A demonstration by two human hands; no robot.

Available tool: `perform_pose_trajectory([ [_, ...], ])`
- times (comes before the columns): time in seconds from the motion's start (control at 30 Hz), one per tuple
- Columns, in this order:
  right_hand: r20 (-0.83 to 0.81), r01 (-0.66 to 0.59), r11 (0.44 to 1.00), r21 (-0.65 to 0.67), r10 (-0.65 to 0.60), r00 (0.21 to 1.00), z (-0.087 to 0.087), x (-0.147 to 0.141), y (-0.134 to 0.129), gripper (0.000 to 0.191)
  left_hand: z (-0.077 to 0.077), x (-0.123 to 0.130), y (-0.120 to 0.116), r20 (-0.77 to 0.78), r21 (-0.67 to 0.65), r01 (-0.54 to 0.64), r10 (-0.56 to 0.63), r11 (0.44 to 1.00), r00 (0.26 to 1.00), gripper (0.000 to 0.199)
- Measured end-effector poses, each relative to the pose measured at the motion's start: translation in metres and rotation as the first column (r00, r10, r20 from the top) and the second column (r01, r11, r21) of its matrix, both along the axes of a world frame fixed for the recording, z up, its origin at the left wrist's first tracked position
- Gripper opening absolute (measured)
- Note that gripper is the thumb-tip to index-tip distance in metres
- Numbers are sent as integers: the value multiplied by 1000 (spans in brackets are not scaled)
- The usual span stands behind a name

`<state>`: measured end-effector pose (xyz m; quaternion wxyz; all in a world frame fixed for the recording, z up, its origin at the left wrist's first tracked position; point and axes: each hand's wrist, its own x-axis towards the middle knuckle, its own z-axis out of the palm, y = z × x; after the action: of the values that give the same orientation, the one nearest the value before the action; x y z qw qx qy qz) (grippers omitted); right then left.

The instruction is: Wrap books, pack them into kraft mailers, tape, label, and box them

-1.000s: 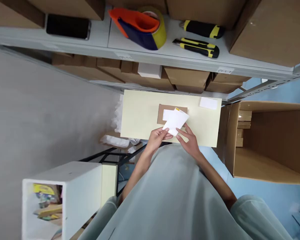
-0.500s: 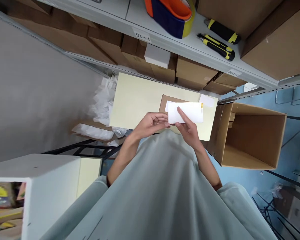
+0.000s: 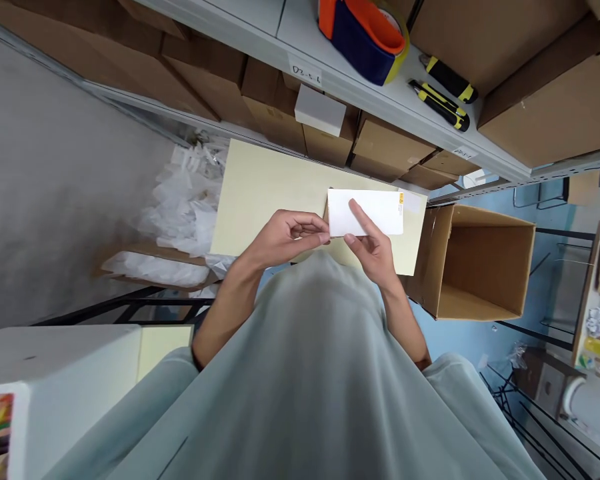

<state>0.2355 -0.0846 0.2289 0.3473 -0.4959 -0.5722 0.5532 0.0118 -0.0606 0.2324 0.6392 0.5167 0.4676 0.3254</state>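
Note:
A flat white rectangular packet [image 3: 380, 217] with a small yellow-orange mark at its upper right corner is held above the pale table [image 3: 265, 180]. My right hand [image 3: 373, 247] grips it from the near side, thumb and fingers near its lower edge and one finger lying across its face. At the packet's left edge, my left hand [image 3: 290, 237] has thumb and fingertips brought together on the lower corner. A sliver of brown cardboard [image 3: 326, 212] shows beneath the packet, mostly hidden. A white paper [image 3: 413, 201] lies on the table to the right, partly covered.
An open cardboard box [image 3: 485, 267] stands at the table's right. Above the far edge, a shelf [image 3: 300, 40] carries a tape roll [image 3: 365, 40] and box cutters [image 3: 443, 103]. Cardboard boxes [image 3: 275, 117] line the level below. White plastic wrapping [image 3: 185, 200] is heaped at the left.
The view has shifted slightly. The packet is now more level and covers more of the cardboard beneath. Both hands keep their places at it.

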Motion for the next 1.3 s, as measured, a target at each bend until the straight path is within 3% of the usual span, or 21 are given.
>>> perform_pose_trajectory([
  [0.2, 34, -26, 1000, 5, 26, 999, 5, -1, -3, 82, -1, -1, -2, 15, 17, 7, -7, 1000, 1000, 40],
  [0.37, -30, 7, 1000, 5, -7, 1000, 0, 3, -5, 82, -1, 10, -5, 36, 31, 8, -9, 999, 999, 39],
  [0.53, -51, -8, 988, -156, 0, 999, -4, 12, -15, 89, -1, 24, -9, 44, 58, -38, 35, 998, 998, 42],
  [0.63, 70, 108, 976, -191, -96, 993, 7, 17, -28, 77, -1, 31, -13, 4, 92, -70, 70, 993, 998, 39],
  [0.73, 190, 222, 973, -71, -205, 960, 21, 18, -36, 54, 0, 36, -17, -33, 140, -74, 79, 987, 996, 33],
  [0.83, 249, 236, 972, 17, -232, 940, 28, 13, -37, 45, 2, 41, -20, -48, 184, -50, 59, 982, 997, 27],
  [1.1, 307, 265, 964, 37, -263, 914, 26, -4, -33, 34, -1, 33, -20, -83, 241, 27, -7, 970, 997, 18],
  [1.3, 294, 346, 938, 12, -334, 895, 18, -31, -32, 22, -21, 5, -13, -83, 228, 70, -52, 971, 995, 15],
])
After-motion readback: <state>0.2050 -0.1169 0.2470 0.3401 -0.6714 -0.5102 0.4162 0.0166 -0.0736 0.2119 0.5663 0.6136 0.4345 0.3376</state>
